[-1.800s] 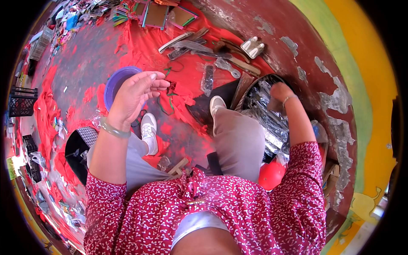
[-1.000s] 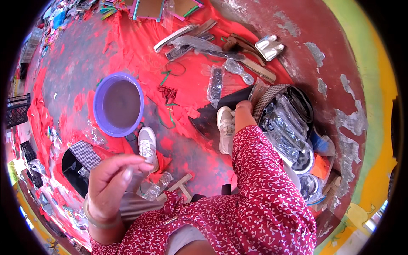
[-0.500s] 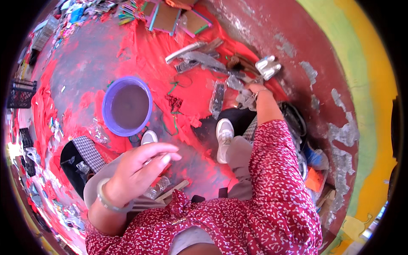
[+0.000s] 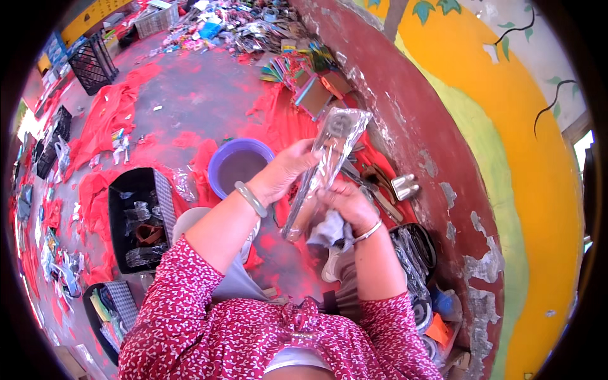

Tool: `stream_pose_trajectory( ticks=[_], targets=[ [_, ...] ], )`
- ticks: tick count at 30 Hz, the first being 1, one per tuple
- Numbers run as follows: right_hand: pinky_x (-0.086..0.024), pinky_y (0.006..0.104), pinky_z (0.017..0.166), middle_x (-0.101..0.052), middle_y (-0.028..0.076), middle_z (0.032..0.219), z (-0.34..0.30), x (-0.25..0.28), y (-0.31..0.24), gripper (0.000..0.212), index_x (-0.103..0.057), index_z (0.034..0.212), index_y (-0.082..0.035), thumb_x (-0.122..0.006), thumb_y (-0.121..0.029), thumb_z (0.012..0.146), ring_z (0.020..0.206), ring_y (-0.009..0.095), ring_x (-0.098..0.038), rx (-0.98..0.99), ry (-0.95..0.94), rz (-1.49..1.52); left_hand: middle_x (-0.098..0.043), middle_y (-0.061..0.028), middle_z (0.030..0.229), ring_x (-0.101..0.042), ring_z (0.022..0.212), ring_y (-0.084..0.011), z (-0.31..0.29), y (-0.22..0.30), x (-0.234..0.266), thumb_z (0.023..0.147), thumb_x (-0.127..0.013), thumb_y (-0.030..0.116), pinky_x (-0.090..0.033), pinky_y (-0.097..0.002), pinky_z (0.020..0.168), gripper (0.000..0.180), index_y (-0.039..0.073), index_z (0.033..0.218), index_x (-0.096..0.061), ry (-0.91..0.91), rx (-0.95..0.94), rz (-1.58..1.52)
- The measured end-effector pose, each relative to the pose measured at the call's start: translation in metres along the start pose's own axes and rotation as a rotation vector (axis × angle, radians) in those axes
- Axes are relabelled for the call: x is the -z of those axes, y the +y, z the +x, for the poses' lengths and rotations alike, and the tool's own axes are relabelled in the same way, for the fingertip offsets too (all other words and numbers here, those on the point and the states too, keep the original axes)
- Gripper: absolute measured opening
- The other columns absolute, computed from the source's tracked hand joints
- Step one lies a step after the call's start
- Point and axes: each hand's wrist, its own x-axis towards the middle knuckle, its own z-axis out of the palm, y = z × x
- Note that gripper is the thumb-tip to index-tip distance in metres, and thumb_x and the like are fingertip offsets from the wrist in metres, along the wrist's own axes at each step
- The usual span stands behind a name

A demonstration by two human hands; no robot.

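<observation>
A long, flat, clear-plastic-wrapped package (image 4: 335,139) is held up in front of the person, slanting from upper right to lower left, above the floor (image 4: 183,104). The left hand (image 4: 285,171) has its fingers closed on the left edge; the right hand (image 4: 356,206) has its fingers bent and closed against the lower part. A pale grey cloth (image 4: 329,229) hangs at the right hand; whether its fingers grip that too I cannot tell. Just beyond the left hand stands a purple basin (image 4: 214,171) of murky liquid, partly hidden by it. To the left, 2 black boxes with checked sides stand near each other, the farther box (image 4: 166,193) holding small wrapped goods, the nearer box (image 4: 130,301) folded items. Beyond the right forearm, wrapped pieces (image 4: 410,266) are piled near the peeling maroon wall (image 4: 437,133).
</observation>
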Motion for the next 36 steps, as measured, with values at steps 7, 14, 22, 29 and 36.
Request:
stream_pose_trajectory(
  ticks=[7,14,22,29,36],
  targets=[
    [-0.046,0.0225,0.067,-0.062,0.003,0.083,0.017,-0.02,-0.017,0.025,-0.062,0.104,-0.001,-0.065,-0.014,0.082,0.074,0.008,-0.057,-0.005,0.031,-0.331,-0.055,-0.005,0.113,-0.052,0.104,-0.0126,-0.029,0.009,-0.005,0.081,-0.062,0.007,-0.04,-0.0287,0.092,0.045,0.0,0.122,-0.044,0.152,-0.298,0.39],
    [-0.049,0.0285,0.077,-0.063,0.008,0.099,0.024,-0.006,-0.059,0.037,-0.055,0.114,0.003,-0.063,-0.009,0.08,0.088,0.016,-0.061,0.441,-0.022,0.291,-0.054,-0.0037,0.115,-0.05,0.108,-0.0116,-0.024,0.012,-0.002,0.085,-0.054,-0.001,-0.04,-0.0289,0.093,0.041,0.001,0.124,-0.043,-0.04,-0.246,0.348],
    [-0.051,0.0275,0.062,-0.065,0.007,0.084,0.033,0.007,-0.049,0.022,-0.061,0.1,0.0,-0.064,-0.011,0.081,0.071,0.014,-0.063,0.38,0.114,0.349,-0.053,-0.0028,0.111,-0.051,0.101,-0.0098,-0.018,0.014,-0.002,0.087,-0.055,0.003,-0.043,-0.0265,0.087,0.04,0.0,0.124,-0.042,-0.076,-0.1,0.372],
    [-0.053,0.0287,0.066,-0.065,0.008,0.085,0.04,0.011,-0.042,0.021,-0.059,0.099,0.0,-0.06,-0.016,0.086,0.076,0.017,-0.064,0.275,0.31,0.289,-0.054,-0.0039,0.103,-0.052,0.092,-0.0096,-0.012,0.001,0.005,0.084,-0.06,0.01,-0.044,-0.0261,0.079,0.041,0.0,0.12,-0.043,-0.075,0.071,0.396],
    [-0.054,0.0335,0.069,-0.065,0.012,0.092,0.042,0.026,-0.038,0.026,-0.06,0.101,0.003,-0.055,-0.02,0.089,0.078,0.021,-0.065,0.191,0.417,0.464,-0.057,-0.0049,0.096,-0.058,0.081,-0.0145,-0.012,0.002,0.008,0.085,-0.058,0.007,-0.049,-0.0281,0.073,0.034,0.001,0.117,-0.047,-0.007,0.156,0.192]
  ],
)
